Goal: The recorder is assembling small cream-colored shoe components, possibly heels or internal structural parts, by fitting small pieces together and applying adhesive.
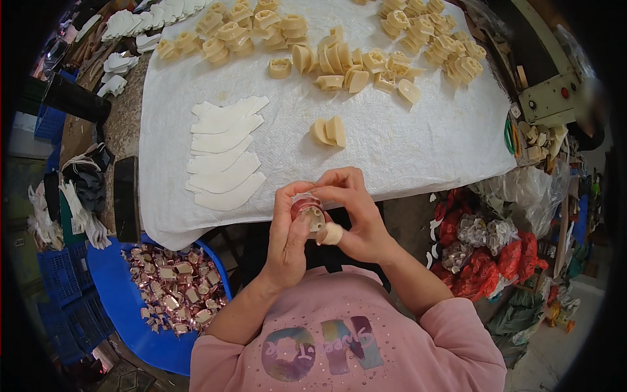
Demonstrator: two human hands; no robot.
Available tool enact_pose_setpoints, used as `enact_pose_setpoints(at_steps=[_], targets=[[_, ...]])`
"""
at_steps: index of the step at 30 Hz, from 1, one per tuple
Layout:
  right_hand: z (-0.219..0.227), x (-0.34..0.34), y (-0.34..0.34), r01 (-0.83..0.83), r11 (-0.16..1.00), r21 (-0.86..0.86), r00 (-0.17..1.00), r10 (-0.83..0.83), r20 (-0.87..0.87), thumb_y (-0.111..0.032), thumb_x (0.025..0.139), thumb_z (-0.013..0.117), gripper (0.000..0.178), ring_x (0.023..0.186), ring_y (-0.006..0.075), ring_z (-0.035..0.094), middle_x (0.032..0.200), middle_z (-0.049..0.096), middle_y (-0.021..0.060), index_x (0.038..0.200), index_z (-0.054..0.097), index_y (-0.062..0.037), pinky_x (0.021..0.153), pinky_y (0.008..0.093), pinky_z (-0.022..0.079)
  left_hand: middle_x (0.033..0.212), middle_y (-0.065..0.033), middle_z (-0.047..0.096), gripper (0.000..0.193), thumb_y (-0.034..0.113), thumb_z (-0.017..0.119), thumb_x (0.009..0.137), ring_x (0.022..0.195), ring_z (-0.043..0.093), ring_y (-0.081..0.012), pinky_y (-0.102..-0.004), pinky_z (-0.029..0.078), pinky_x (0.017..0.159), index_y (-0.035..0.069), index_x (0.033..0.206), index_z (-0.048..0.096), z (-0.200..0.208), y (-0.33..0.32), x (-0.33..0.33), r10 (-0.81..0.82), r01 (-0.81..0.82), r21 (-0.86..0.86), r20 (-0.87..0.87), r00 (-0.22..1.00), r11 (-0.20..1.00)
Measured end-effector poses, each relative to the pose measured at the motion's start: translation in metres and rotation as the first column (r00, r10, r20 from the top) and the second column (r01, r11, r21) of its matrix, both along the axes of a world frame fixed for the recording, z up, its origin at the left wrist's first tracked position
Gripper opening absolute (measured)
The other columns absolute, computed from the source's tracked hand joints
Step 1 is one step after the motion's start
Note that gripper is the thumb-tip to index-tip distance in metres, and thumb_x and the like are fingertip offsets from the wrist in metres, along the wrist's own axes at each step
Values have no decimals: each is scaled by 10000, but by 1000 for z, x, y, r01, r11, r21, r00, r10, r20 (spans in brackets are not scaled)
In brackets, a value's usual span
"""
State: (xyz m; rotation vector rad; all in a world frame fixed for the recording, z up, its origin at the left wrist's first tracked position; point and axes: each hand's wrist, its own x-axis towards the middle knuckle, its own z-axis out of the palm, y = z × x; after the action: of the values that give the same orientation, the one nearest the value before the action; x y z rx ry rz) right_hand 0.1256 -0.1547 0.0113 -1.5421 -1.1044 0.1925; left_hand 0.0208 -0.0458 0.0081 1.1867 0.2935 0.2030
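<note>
Just past the table's near edge, my left hand [287, 232] and my right hand [358, 212] hold one small shoe heel [315, 217] between them. Its hollow beige end shows, with a shiny pinkish-red surface around it. The fingers of both hands are closed about it and hide much of its shape. A beige wrap [330, 234] circles my right thumb. On the table beyond my hands, a pair of plain beige heel pieces [328, 132] stands alone. To the left, several white cut cover pieces [225, 157] lie overlapped in a column.
White woven sheeting [287, 163] covers the table. Many beige heels [333, 55] are heaped along its far side. A blue tub [157, 349] of shiny pink heels [173, 287] stands at lower left. Red plastic bags [480, 274] lie at right, below a machine [552, 98].
</note>
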Motion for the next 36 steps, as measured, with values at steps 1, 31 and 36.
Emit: enact_pose_setpoints(at_steps=[1, 31, 36], targets=[[-3, 1, -2, -48, 998, -38, 973, 38, -227, -142, 788, 660, 303, 801, 194, 546, 1025, 504, 80, 1070, 571, -78, 700, 327, 473, 1011, -101, 508, 527, 279, 344, 937, 811, 527, -123, -244, 443, 701, 12, 1370, 207, -2, 0, 0, -29, 30, -23, 43, 999, 999], [-12, -26, 16, -125, 987, 98, 902, 154, -404, -192, 962, 372, 333, 962, 183, 476, 1047, 499, 86, 1241, 466, -35, 866, 301, 378, 988, -45, 464, 365, 279, 325, 983, 783, 432, -75, -225, 388, 681, 37, 1256, 330, 7, -13, 7, 240, -238, -29, 102, 965, 971], [-6, -15, 8, -207, 978, -10, 707, 143, -693, -343, 976, 353, 428, 793, 143, 508, 1044, 499, 89, 1268, 451, -47, 705, 253, 433, 985, -55, 508, 554, 489, 216, 961, 796, 488, -128, -272, 416, 649, 112, 1366, 247, 2, 0, 6, 136, -106, -314, 74, 988, 944]])
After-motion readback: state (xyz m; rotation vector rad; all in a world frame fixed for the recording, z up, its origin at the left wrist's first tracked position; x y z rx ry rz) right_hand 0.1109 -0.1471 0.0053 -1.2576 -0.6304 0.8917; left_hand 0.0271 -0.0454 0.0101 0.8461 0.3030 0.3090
